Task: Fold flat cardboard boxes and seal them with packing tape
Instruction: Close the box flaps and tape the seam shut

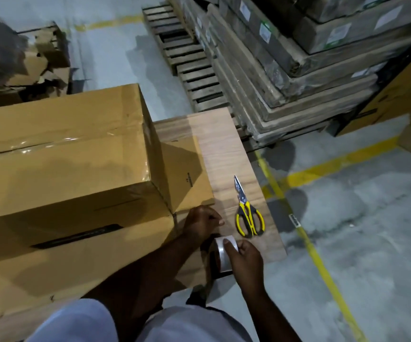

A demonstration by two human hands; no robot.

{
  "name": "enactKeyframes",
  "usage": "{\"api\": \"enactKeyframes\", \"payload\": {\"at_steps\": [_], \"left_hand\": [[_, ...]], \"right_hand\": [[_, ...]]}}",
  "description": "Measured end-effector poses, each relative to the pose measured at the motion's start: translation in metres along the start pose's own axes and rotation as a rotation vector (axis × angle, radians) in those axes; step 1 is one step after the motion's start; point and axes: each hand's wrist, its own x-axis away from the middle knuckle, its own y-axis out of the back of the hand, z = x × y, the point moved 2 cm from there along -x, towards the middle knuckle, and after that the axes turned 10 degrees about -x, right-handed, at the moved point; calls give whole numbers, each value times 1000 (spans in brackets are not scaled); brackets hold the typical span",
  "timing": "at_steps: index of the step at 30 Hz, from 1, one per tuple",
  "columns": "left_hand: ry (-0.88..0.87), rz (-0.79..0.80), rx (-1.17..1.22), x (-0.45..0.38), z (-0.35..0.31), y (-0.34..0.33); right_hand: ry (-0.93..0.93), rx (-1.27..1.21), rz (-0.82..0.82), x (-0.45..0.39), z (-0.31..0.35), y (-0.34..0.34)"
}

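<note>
Right hand (245, 259) grips clear tape roll (223, 256)

A wood-grain bench (226, 144) carries a big taped box (64, 154) on its left, standing on flat cardboard (189, 169) that sticks out to the right. Yellow-handled scissors (247, 213) lie closed near the right edge, blades pointing far.

Grey concrete floor (362, 230) with yellow lines (322, 265); wooden pallets (194, 67) and stacked wrapped boards (298, 58) behind wood-grain counter (226, 144).
</note>
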Motion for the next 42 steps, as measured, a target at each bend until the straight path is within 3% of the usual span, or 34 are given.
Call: {"api": "enactKeyframes", "payload": {"at_steps": [5,10,13,16,24,32,35,38,42], "left_hand": [[57,-11,-62,-7,17,-15],[-38,-56,-227,-11,23,-27],[47,-125,-192,-10,27,-18],[-23,-77,-206,-16,32,-14],[-9,-43,-120,-25,38,-17],[85,-91,-236,-28,25,-8],[104,-148,-299,-30,22,-8],[103,-81,-202,-24,17,-5],[-110,-40,-59,12,1,27]], "right_hand": [[-41,65,78,-3,-8,-3],[-25,58,80,-9,-5,-7],[-27,72,84,-8,-9,-6],[7,99,117,-2,-11,-1],[-122,-259,323,2,-9,7],[-113,-174,264,2,-9,8],[-67,-107,230,4,-9,8],[62,57,169,4,-6,12],[395,193,-24,14,30,13]]}}
